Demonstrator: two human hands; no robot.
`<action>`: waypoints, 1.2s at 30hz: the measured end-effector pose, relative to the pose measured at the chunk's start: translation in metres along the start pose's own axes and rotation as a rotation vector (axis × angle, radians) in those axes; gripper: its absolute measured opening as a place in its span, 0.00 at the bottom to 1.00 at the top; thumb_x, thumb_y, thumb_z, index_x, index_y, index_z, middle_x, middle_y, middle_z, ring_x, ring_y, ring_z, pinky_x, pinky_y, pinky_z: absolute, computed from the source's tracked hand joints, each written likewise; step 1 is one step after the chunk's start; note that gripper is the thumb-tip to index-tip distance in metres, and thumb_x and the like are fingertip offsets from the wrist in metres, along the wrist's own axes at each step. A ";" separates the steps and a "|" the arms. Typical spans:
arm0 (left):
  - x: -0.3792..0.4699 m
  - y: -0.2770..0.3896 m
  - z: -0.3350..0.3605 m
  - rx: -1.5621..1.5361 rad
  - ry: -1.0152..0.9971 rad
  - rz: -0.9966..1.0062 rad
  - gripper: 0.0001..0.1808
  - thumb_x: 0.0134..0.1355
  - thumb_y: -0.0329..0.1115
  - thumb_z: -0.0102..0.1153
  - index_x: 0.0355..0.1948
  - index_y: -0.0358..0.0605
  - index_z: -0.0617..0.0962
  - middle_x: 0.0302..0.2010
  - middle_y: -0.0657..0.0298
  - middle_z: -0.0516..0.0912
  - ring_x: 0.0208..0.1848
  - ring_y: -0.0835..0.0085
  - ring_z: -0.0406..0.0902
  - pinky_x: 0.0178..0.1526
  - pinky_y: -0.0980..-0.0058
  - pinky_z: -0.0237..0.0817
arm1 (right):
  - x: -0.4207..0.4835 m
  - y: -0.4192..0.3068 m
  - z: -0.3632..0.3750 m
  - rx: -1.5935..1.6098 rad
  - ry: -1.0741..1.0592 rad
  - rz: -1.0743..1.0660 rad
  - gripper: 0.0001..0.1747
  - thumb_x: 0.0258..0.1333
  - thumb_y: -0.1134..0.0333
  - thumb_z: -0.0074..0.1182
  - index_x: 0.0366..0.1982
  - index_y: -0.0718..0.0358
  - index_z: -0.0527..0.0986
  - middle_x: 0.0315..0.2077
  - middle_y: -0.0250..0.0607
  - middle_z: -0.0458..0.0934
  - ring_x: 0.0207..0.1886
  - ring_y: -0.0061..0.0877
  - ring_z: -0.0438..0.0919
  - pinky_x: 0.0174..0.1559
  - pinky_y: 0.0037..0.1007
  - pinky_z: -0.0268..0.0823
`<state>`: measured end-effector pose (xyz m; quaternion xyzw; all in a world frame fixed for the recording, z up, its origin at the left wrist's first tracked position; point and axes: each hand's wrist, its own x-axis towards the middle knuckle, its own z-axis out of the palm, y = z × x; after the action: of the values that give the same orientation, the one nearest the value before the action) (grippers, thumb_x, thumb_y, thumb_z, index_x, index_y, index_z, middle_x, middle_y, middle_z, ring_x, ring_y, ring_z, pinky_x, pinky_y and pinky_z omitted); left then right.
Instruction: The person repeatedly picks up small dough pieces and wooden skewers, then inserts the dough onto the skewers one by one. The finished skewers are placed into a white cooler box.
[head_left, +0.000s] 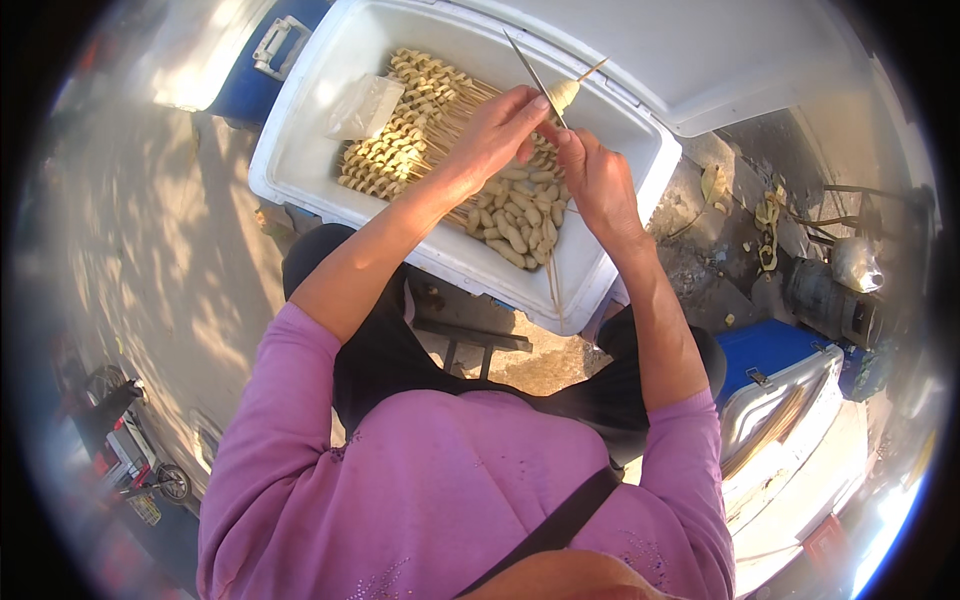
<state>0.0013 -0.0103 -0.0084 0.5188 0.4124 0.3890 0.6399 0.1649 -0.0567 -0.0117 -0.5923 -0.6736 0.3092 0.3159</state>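
Above the right part of a white cooler box (450, 274), both hands meet at a skewered, pale yellow peeled piece of food (564, 94) with its wooden stick pointing up and right. My left hand (499, 135) has its fingers around the lower part of the piece, partly hidden. My right hand (600, 176) grips a knife (529, 66), whose thin blade slants up and left against the food; its handle is hidden in the fist. Below the hands lie loose pale finger-shaped pieces (517, 225). Rows of spiral-cut pieces on sticks (386, 157) fill the cooler's left and middle.
A clear plastic bag (365, 106) lies in the cooler, whose raised lid (622, 52) is behind it. A blue cooler (262, 60) stands at upper left. At right are a blue-and-white box (772, 360) with a bundle of sticks (769, 431) and a metal cylinder (825, 300).
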 end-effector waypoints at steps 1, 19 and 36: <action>-0.001 -0.003 0.003 0.046 -0.027 0.006 0.15 0.66 0.45 0.53 0.40 0.41 0.73 0.29 0.65 0.81 0.22 0.87 0.65 0.24 0.85 0.55 | 0.003 -0.002 -0.002 0.012 -0.002 -0.006 0.22 0.68 0.58 0.41 0.26 0.69 0.72 0.18 0.56 0.75 0.24 0.51 0.76 0.28 0.44 0.67; 0.007 0.010 -0.013 -0.008 0.129 0.032 0.13 0.66 0.40 0.54 0.39 0.40 0.73 0.28 0.65 0.81 0.22 0.86 0.65 0.23 0.83 0.55 | -0.006 0.004 0.002 -0.003 -0.033 0.030 0.23 0.69 0.56 0.39 0.27 0.69 0.72 0.17 0.56 0.74 0.24 0.53 0.74 0.28 0.45 0.65; -0.001 0.007 -0.001 0.142 0.010 0.025 0.13 0.69 0.42 0.47 0.41 0.42 0.73 0.27 0.62 0.80 0.19 0.85 0.59 0.22 0.84 0.50 | 0.000 0.000 0.001 0.014 0.012 -0.007 0.21 0.67 0.58 0.43 0.26 0.69 0.72 0.17 0.57 0.73 0.24 0.53 0.74 0.28 0.46 0.66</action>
<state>-0.0007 -0.0100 -0.0012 0.5660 0.4360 0.3692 0.5943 0.1641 -0.0572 -0.0121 -0.5897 -0.6715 0.3092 0.3251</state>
